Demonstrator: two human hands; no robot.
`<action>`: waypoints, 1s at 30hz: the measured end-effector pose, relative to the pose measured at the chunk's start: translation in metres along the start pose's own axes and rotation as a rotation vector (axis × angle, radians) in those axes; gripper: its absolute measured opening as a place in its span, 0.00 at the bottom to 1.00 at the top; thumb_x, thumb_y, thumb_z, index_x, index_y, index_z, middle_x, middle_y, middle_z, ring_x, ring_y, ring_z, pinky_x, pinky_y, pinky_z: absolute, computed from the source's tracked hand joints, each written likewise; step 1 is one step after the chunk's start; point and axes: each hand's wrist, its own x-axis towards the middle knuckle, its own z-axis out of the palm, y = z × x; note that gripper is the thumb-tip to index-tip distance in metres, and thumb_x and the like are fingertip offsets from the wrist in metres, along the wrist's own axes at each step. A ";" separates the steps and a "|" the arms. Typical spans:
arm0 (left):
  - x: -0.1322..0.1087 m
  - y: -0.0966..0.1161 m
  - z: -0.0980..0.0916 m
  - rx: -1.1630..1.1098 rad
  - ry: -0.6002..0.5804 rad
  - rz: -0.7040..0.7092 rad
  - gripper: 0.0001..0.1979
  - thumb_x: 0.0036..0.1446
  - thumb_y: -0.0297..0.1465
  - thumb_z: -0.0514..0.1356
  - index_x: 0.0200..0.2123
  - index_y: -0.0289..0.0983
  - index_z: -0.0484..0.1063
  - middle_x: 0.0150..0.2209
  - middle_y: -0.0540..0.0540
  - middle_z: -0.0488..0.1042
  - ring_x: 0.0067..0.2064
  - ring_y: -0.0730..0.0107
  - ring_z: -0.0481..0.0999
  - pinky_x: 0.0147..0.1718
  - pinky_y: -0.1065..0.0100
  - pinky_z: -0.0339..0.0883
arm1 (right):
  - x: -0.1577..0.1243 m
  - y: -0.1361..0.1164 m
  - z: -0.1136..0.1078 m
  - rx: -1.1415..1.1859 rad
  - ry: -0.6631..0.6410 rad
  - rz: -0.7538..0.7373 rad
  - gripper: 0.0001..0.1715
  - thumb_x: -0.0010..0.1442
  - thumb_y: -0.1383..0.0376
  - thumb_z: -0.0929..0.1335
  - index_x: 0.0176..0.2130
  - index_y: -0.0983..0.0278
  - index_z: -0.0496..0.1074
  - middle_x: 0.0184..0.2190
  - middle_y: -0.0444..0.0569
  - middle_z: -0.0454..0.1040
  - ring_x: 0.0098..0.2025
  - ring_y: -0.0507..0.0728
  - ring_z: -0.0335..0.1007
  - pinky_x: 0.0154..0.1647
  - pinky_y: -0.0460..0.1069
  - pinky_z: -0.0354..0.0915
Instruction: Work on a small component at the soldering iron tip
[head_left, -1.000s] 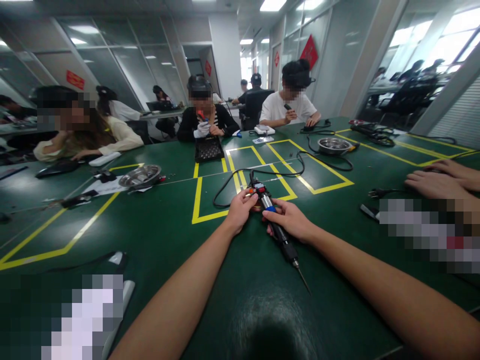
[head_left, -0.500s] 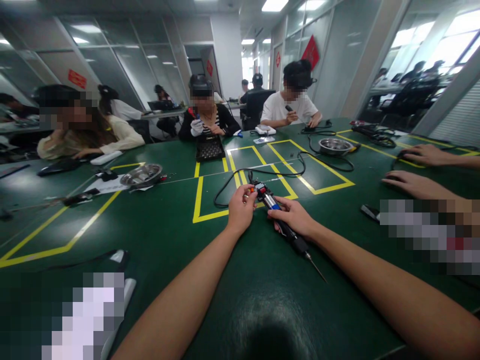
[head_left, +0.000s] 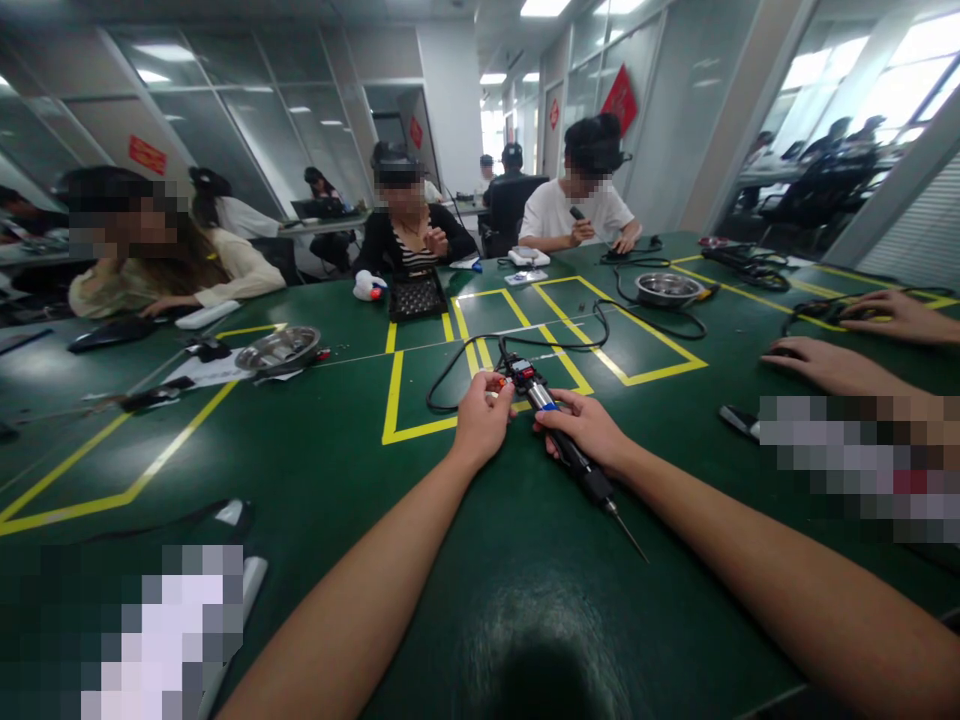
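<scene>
An electric screwdriver [head_left: 574, 455] lies slantwise in front of me, its thin bit pointing down and to the right, toward me. My right hand [head_left: 583, 428] is wrapped round its body near the blue band. At the rear end, where the black cable [head_left: 525, 345] joins, my left hand [head_left: 486, 415] is closed in a pinch beside the switch area. A small orange-red spot shows at the left fingertips; what they hold is hidden. Below the hands lies the green table [head_left: 420, 560].
Yellow tape frames [head_left: 645, 378] mark the table. Metal bowls stand left [head_left: 277, 350] and right [head_left: 670, 290]. A black tray [head_left: 417, 298] sits before a co-worker opposite. Another person's hands [head_left: 825, 368] rest at the right. More co-workers sit across.
My hands and the screwdriver stay nearly in place, the bit tip shifting slightly. Opposite, a co-worker's gloved hand has come down beside the black tray with a red-tipped thing.
</scene>
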 end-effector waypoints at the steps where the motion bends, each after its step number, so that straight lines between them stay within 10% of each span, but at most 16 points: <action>1: 0.000 0.000 0.000 0.005 -0.004 -0.001 0.13 0.64 0.40 0.60 0.46 0.39 0.66 0.43 0.45 0.75 0.28 0.72 0.78 0.24 0.71 0.69 | 0.000 0.000 0.000 0.000 -0.002 0.000 0.29 0.57 0.63 0.74 0.56 0.64 0.67 0.30 0.47 0.79 0.20 0.52 0.73 0.18 0.45 0.69; 30: 0.010 -0.007 -0.001 -0.363 -0.010 -0.165 0.14 0.63 0.39 0.61 0.45 0.35 0.67 0.36 0.47 0.75 0.27 0.72 0.79 0.23 0.72 0.71 | -0.004 -0.005 0.002 -0.018 -0.030 -0.004 0.33 0.57 0.62 0.74 0.60 0.64 0.68 0.32 0.47 0.79 0.21 0.51 0.73 0.19 0.45 0.70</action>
